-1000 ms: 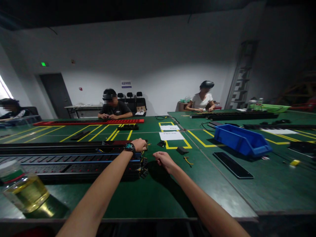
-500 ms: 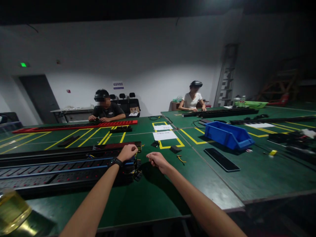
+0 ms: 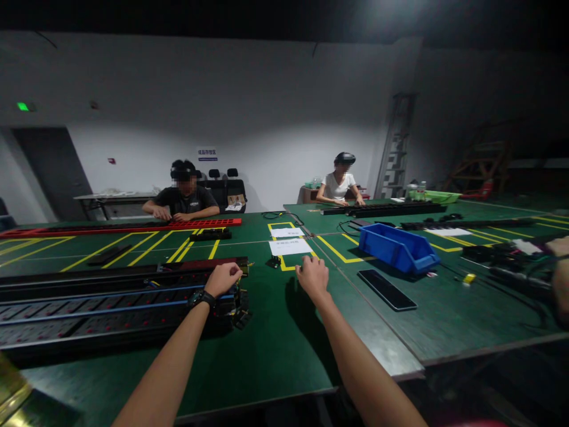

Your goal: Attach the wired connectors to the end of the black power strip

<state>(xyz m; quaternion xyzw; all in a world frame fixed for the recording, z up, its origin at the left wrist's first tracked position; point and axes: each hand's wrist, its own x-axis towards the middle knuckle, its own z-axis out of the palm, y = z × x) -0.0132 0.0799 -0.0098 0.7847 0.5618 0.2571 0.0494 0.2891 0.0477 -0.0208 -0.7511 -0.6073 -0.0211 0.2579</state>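
Observation:
My left hand (image 3: 223, 279), with a watch on its wrist, is at the right end of a long black rail assembly (image 3: 111, 320). Its fingers are closed; whatever they pinch is too small to make out. Wires and small black connectors (image 3: 242, 317) hang from that end, just below the hand. To the right, my right hand (image 3: 314, 276) is over the green table (image 3: 275, 350), its fingers apart and bent downward, near a yellow-outlined area. It covers the spot where a small black block and a yellow wire lay.
Right of my right hand are a black phone (image 3: 386, 289) and a blue bin (image 3: 398, 248). White paper labels (image 3: 290, 247) lie ahead. Two co-workers sit across the table, and another person's hand (image 3: 560, 246) shows at the right edge. A yellowish container (image 3: 13, 385) stands near left.
My right hand has moved right and forward, away from the rail end, and its fingers have opened from a pinch. My left hand stays at the rail end. The view has shifted slightly.

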